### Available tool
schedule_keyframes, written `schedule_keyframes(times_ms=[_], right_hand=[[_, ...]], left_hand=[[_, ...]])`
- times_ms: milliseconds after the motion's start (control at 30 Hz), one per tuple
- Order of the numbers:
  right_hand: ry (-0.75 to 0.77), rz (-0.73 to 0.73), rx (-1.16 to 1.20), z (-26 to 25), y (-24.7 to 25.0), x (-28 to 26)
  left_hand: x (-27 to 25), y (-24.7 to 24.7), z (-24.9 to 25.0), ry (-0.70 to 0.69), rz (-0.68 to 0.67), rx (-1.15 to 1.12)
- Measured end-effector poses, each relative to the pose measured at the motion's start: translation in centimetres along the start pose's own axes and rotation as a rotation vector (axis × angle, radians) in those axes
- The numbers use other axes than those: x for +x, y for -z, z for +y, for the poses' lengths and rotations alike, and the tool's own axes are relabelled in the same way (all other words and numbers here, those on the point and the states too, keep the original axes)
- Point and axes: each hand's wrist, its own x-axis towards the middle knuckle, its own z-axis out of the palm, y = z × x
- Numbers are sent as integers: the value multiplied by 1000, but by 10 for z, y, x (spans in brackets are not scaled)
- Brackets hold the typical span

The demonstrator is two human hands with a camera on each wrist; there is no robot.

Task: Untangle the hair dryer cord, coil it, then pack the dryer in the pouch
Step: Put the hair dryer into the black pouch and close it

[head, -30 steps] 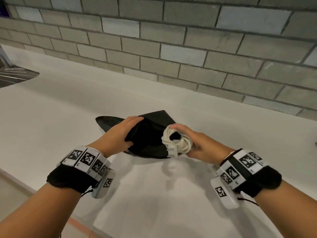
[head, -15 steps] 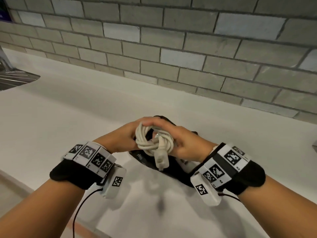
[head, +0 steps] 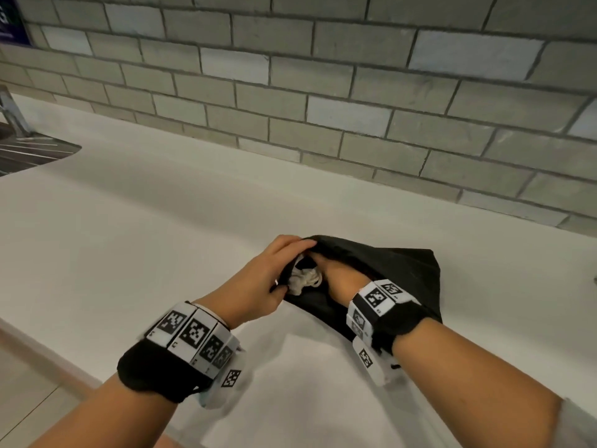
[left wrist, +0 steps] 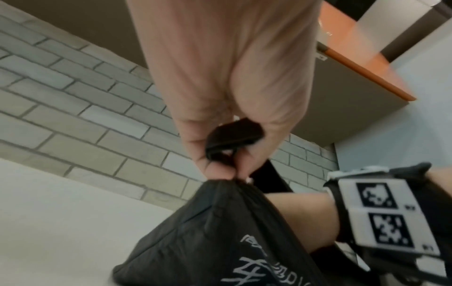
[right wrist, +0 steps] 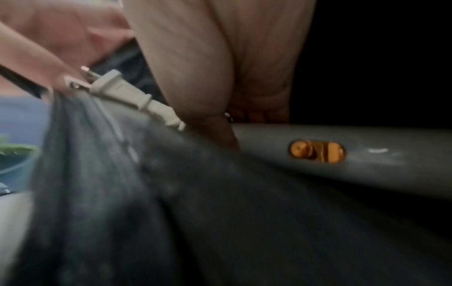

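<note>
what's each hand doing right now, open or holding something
Left hand: pinches the rim of the black pouch, holding its mouth open.
Right hand: inside the pouch beside the coiled cord; its grip cannot be told.

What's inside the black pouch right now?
Inside the black pouch: the coiled white cord at the mouth, its plug, and the right hand on the grey dryer. The dryer's head is covered.

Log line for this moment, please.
phase: packing | left hand: holds pouch mouth open | right hand: inside pouch with coiled cord | dryer: in pouch
</note>
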Motion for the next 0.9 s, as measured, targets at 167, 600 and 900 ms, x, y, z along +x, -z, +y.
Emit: schedule_keyframes(times_ms=[167,600,900], right_hand=[[-211,108,137,11,-18,16],[-138,-237,-400,43,49,-109],[-683,214,-100,100,50,-137]], left_hand=[[-5,-1,-4,134,-136,-20],[27,-34,-36,217,-710,341],[76,-49,-52,452,-613,560]])
